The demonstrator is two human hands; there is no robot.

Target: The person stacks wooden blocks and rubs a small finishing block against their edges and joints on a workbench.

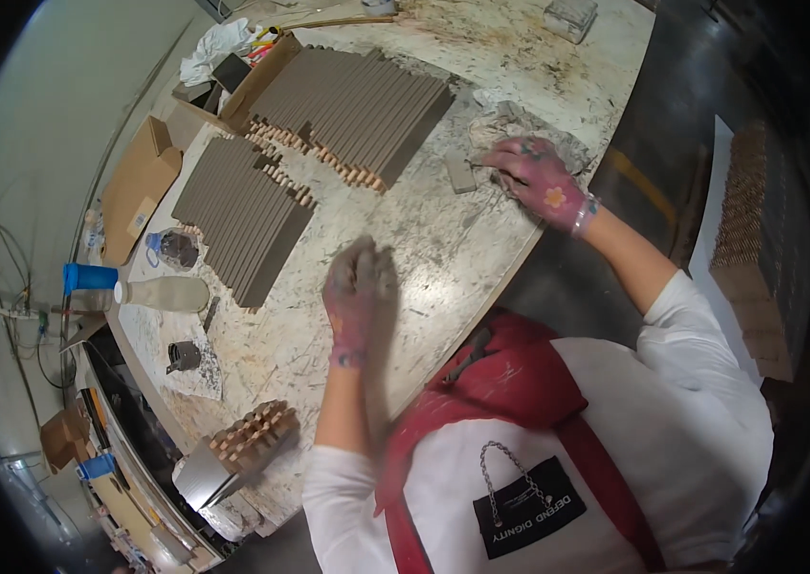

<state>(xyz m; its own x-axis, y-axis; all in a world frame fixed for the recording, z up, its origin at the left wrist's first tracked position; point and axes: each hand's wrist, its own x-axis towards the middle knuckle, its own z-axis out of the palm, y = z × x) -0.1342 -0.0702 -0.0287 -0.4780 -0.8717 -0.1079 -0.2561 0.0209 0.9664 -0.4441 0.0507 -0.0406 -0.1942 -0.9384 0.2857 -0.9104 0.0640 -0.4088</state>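
Note:
My left hand (pixel 358 297), in a pink patterned glove with grey-stained fingers, is over the worktable (pixel 280 368), its fingers curled in. Whether anything is inside them is hidden. To the right, my right hand (pixel 543 184) wears a matching glove. Its fingers stretch leftward, slightly apart, at the edge of a crumpled, stained rag (pixel 520 129). A small flat grey block (pixel 461 172) lies just left of its fingertips. Beyond my hands are two stacks of grey-brown sticks with pale tan ends, a nearer stack (pixel 242 225) and a farther stack (pixel 352 105).
On the left stand a cardboard box (pixel 142 187), a cloudy bottle (pixel 167 294), a clear jug (pixel 175 249) and a dark roll (pixel 183 356). A metal holder (pixel 204 475) with tan-ended sticks sits at the near left corner. More stacked sticks (pixel 744 201) are at the far right.

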